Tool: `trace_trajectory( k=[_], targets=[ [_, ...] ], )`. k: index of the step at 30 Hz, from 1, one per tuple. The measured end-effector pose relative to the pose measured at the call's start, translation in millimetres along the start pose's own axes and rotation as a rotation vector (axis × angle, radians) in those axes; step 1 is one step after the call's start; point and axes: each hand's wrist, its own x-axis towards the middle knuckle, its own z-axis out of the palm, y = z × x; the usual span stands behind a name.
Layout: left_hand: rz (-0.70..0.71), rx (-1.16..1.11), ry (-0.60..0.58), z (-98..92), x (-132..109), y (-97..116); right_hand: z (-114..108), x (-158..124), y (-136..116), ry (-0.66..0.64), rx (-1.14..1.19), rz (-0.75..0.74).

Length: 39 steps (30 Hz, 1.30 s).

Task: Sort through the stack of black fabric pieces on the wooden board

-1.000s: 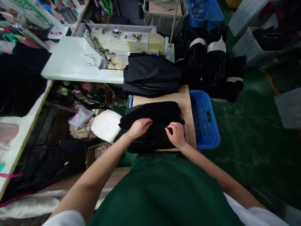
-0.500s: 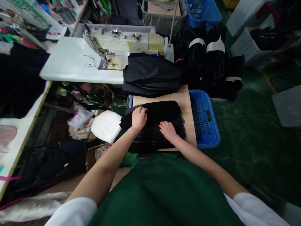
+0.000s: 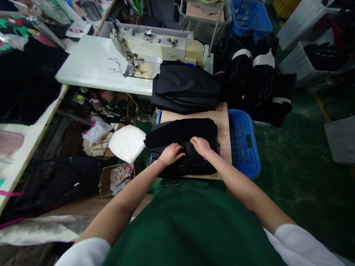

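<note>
Black layered cloth stack (image 3: 191,128), near, seems mid-handling: left hand (image 3: 170,154) and right hand (image 3: 201,146) touch it, half-curled, grip unclear.

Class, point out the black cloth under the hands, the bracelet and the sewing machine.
Black cloth (image 3: 188,131): head view, on the far part of its top.
Bracelet (image 3: 208,154): head view, on the middle of its band.
Sewing machine (image 3: 154,46): head view, on its pale housing.

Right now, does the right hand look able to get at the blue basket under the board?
Probably yes: the right hand is at the black cloth, and only cloth and bare board seem to separate it from the basket's exposed side.
</note>
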Motion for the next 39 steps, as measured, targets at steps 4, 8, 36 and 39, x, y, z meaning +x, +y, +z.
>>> trace_trajectory(
  k=[4, 8, 36, 39],
  targets=[
    [0.133, 0.05, -0.159, 6.5, -4, 11, 2, -7, 0, 0.047, 0.024, -0.034],
    [0.084, 0.069, -0.175, 18.9, -4, 22, 3, -31, -2, 0.15, 0.013, -0.099],
    [-0.162, -0.415, 0.109, -48.6, 4, 17, 19, -76, -6, 0.14, -0.064, -0.317],
    [0.037, -0.143, 0.011, -49.4, 3, 29, 6, -76, -8, 0.195, -0.03, -0.333]
  ],
)
